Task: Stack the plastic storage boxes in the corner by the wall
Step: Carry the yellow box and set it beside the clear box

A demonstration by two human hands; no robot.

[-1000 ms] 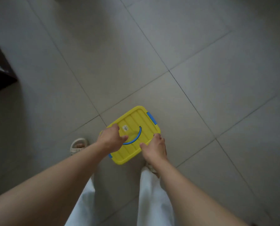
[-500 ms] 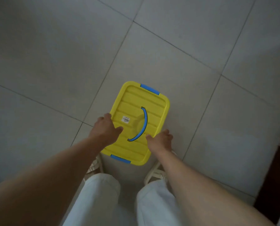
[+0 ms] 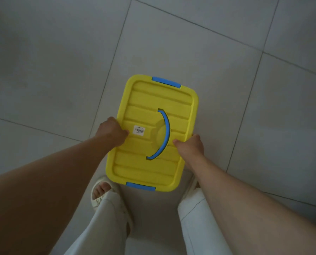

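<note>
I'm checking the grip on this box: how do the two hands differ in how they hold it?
The left hand grips the box on its left long edge, higher in the picture; the right hand grips the right long edge, lower down. The left thumb ends beside the white sticker; the right thumb ends beside the blue handle. Both hands clasp the lid's rim, thumbs on top.

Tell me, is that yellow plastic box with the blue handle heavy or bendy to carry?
Probably stiff: the yellow plastic box has a ribbed lid that looks flat, not sagging. Likely fairly light, since the left hand and right hand hold it by its side edges alone. Its smooth plastic might be slippery.
</note>
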